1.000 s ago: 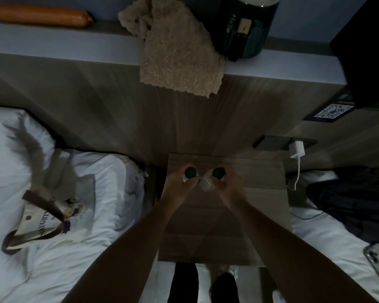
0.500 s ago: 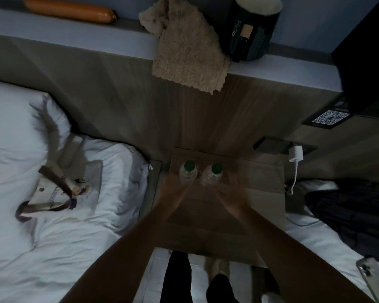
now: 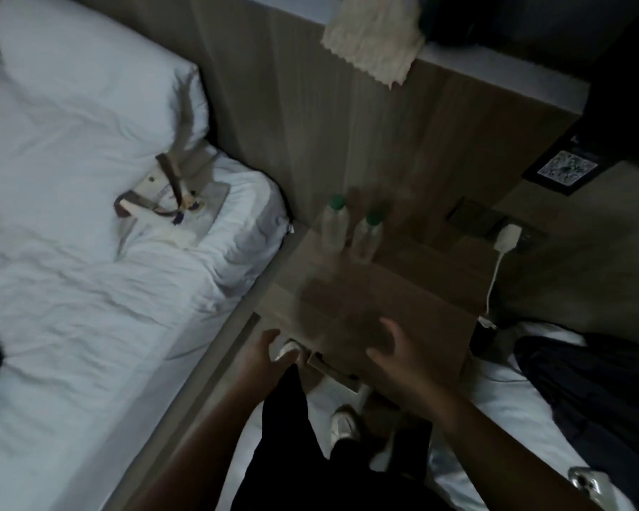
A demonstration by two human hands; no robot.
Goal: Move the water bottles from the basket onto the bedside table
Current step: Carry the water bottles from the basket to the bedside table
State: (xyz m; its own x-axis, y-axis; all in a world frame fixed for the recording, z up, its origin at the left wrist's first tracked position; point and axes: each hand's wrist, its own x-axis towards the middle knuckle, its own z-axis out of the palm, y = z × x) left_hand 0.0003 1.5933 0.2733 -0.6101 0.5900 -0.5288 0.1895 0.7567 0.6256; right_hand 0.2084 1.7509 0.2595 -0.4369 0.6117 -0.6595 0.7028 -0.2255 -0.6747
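Two clear water bottles with green caps stand upright side by side at the back of the wooden bedside table (image 3: 403, 300), the left bottle (image 3: 333, 225) and the right bottle (image 3: 366, 236) close together. My left hand (image 3: 264, 350) hovers off the table's near left corner, fingers apart, holding nothing. My right hand (image 3: 397, 348) is over the table's front edge, fingers spread and empty. Both hands are well back from the bottles. A cloth tote bag (image 3: 174, 202) with brown straps lies on the white bed to the left.
A white bed (image 3: 71, 252) fills the left; another bed with dark clothing (image 3: 587, 392) is on the right. A white charger (image 3: 507, 237) hangs from a wall socket. A beige towel (image 3: 373, 38) drapes from the ledge. A phone (image 3: 587, 486) lies at bottom right.
Both hands let go of the bottles and drew back toward me to the table's front edge. The bottles stay standing at the back. The view turned left and down.
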